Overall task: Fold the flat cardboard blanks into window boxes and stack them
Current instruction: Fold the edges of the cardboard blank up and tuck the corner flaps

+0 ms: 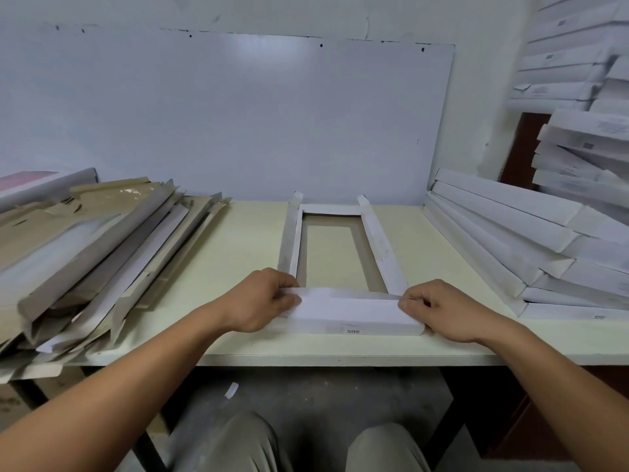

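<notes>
Both hands pinch the near end flap of the half-folded window box [340,253] lying mid-desk [245,240]: left hand [262,303] grips its left corner, right hand [439,310] the right.

- Pale cream bench [245,243], front edge running across the lower middle of the view, dark legs beneath.
- Large white board [218,124] standing upright behind the bench, against the wall; small dark marks along its top edge.
- White wall [408,15] above the board, scuffed and cracked in places.
- Reddish-brown panel [517,148] at right, beside the board, mostly hidden.
- Grey concrete floor [306,396] under the bench, with a small white scrap [231,390] lying on it.
- Grey-trousered knees [245,444] at the bottom edge.
- Brown carton [20,400] under the bench at far left, partly seen.
</notes>
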Demonstrator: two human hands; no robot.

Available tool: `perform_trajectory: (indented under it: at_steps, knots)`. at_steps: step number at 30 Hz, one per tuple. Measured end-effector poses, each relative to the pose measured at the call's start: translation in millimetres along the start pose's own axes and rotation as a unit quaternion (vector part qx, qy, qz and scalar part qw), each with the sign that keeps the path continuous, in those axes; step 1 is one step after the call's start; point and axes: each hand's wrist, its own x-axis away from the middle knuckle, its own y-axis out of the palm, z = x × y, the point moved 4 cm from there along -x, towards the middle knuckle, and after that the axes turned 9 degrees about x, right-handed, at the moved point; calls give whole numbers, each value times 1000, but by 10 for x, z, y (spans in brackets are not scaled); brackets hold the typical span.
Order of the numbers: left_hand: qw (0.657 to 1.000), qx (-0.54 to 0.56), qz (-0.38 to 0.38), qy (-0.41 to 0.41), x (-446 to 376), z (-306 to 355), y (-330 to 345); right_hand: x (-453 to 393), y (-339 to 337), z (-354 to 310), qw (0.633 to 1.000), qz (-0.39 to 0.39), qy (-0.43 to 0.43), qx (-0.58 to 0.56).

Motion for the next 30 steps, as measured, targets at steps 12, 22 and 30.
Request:
perform_trajectory:
  at_steps: [12,22,30]
  knots:
    - [960,-250,41,-122,-210,-28,229,3,108,-217,969,76,-45,229]
    - [981,-187,25,47,-81,202,440,30,373,-381,969,18,-125,210]
    - [980,-153,-27,125,18,297,602,2,527,-659,974,26,-139,179]
